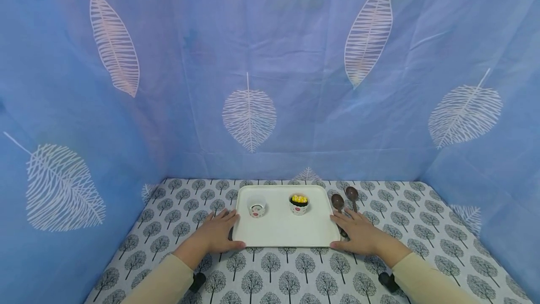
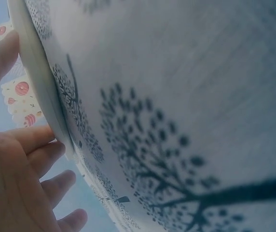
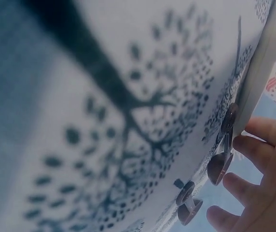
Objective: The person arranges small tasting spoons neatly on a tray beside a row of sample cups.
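A white rectangular tray point(image 1: 282, 233) lies on the cloth between my hands. On its left part stands a white cup with a printed pattern point(image 1: 257, 210); what is inside is too small to tell. To the right of it stands a similar cup point(image 1: 299, 209), holding something dark topped with yellow and white pieces. My left hand point(image 1: 217, 233) touches the tray's near-left corner, thumb at the front edge, fingers along the side. My right hand point(image 1: 360, 234) mirrors it at the near-right corner. In both wrist views the fingers are spread and fairly straight, index fingertips at the rim.
Two dark brown spoons point(image 1: 352, 194) lie right of the tray, partly behind my right hand; the right wrist view shows a bowl-shaped part point(image 3: 220, 168) close to the fingers. A tree-print cloth point(image 1: 270, 271) covers the table. Blue leaf-print curtains point(image 1: 295, 121) enclose the back and sides.
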`<act>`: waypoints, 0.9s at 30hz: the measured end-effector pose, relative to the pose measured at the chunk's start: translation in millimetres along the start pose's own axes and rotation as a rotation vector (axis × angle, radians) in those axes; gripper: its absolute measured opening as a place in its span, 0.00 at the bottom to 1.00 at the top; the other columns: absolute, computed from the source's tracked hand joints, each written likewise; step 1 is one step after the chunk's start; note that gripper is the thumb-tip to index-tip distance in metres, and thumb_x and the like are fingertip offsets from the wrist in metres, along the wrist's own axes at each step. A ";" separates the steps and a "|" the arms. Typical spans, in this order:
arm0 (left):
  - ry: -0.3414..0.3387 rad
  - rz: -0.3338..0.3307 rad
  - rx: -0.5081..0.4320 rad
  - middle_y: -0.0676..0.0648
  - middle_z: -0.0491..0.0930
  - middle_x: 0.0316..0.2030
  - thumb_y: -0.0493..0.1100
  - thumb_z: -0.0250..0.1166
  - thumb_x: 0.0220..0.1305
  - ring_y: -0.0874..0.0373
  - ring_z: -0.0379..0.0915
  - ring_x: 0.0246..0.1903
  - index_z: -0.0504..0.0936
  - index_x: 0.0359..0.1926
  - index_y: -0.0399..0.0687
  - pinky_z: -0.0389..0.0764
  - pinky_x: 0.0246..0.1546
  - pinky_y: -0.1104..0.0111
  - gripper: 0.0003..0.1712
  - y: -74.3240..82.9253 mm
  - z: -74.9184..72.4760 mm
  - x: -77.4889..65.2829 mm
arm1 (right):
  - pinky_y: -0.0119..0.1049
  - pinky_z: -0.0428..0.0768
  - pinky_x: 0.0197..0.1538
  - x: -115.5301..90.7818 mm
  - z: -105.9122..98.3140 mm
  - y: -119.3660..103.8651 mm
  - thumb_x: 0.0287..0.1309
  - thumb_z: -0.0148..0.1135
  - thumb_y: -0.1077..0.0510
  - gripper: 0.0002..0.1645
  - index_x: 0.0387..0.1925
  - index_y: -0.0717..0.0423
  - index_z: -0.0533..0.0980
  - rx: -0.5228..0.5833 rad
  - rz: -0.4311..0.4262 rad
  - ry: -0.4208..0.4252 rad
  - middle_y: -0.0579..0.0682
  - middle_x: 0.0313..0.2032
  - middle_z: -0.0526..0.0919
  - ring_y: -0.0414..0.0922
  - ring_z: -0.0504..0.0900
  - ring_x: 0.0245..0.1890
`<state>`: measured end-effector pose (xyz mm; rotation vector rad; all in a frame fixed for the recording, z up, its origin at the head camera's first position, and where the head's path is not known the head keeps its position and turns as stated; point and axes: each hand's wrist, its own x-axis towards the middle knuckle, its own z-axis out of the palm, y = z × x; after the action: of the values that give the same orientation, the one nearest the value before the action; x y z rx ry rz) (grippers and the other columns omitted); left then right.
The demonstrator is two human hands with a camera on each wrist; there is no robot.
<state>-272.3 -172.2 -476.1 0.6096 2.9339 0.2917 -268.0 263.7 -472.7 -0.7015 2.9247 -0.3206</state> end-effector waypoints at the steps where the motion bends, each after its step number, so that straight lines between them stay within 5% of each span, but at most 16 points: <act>1: 0.000 0.000 -0.004 0.43 0.62 0.74 0.76 0.63 0.54 0.40 0.51 0.74 0.67 0.74 0.45 0.51 0.71 0.38 0.56 0.3 -0.2 0.0 | 0.75 0.48 0.68 0.0 0.1 -0.1 0.56 0.59 0.24 0.56 0.74 0.56 0.64 0.000 0.004 0.001 0.59 0.73 0.62 0.70 0.51 0.73; 27: -0.023 -0.002 -0.032 0.40 0.60 0.74 0.74 0.65 0.56 0.38 0.50 0.74 0.65 0.74 0.42 0.50 0.71 0.37 0.56 3.8 -5.0 0.5 | 0.77 0.54 0.65 -0.5 -3.3 0.8 0.56 0.62 0.27 0.54 0.72 0.59 0.66 0.045 0.020 0.050 0.60 0.73 0.63 0.71 0.53 0.72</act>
<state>-272.1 -169.4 -470.5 0.6019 2.9012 0.3289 -268.4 265.2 -469.7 -0.6664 2.9591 -0.4060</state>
